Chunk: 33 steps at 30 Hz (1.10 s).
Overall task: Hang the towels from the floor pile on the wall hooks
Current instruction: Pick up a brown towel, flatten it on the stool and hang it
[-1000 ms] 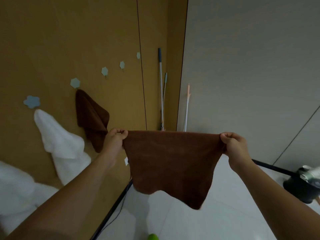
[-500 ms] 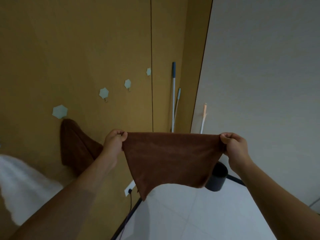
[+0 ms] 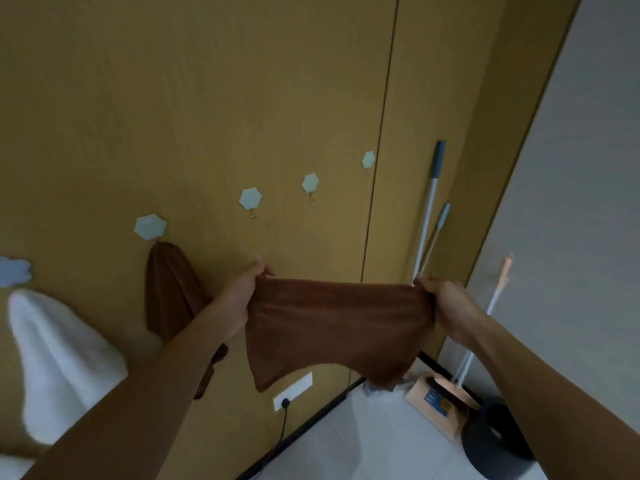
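Head view: left hand (image 3: 242, 299) and right hand (image 3: 446, 303) each pinch a top corner of a brown towel (image 3: 332, 330), stretched at frame centre. Above it, empty wall hooks (image 3: 250, 199); at left, a hung brown towel (image 3: 169, 292) and a white towel (image 3: 52, 355).

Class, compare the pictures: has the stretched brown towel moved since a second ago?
Yes. The brown towel, held by the left hand and right hand, has risen toward the empty hook; its top edge sits closer beneath the hook row.
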### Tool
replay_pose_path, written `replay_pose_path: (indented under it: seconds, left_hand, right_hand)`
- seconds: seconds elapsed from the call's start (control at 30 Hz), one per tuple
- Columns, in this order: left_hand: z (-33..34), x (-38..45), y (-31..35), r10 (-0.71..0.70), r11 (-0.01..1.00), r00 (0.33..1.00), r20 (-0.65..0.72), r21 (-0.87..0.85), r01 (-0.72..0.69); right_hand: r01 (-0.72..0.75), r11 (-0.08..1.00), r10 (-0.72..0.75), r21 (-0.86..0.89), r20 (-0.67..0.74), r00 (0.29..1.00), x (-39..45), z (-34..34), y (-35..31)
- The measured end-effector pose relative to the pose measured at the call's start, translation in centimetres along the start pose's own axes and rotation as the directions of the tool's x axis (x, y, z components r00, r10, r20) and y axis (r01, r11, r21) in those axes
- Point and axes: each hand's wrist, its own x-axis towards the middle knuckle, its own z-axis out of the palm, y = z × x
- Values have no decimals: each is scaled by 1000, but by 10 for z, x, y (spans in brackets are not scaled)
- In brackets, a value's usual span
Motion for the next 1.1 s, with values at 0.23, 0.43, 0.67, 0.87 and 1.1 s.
replay_pose_path:
  seconds: [0.23,0.43,0.67,0.87,1.1]
  left_hand:
    - [-6,-27,10,163,948,987,17,276,-161]
    - [0,-35,11,352,847,903,-248,494,-195]
    - [-9,-17,24,637,453,769,-63,838,-306]
    - [-31,15,39,668,113,739,84,971,-212]
    - [-39,51,56,619,-109,784,47,994,27]
  right_hand:
    - [326,905,-188,-274,430,883,57,11,-43]
    - [497,829,-330,-255,496,804,94,50,-45]
    - [805,522,-482,-283,680,552,116,99,-54]
    - [908,-32,-445,-417,819,361,148,139,-66]
    - [805,-376,-569,-459,800,191,180,181,-75]
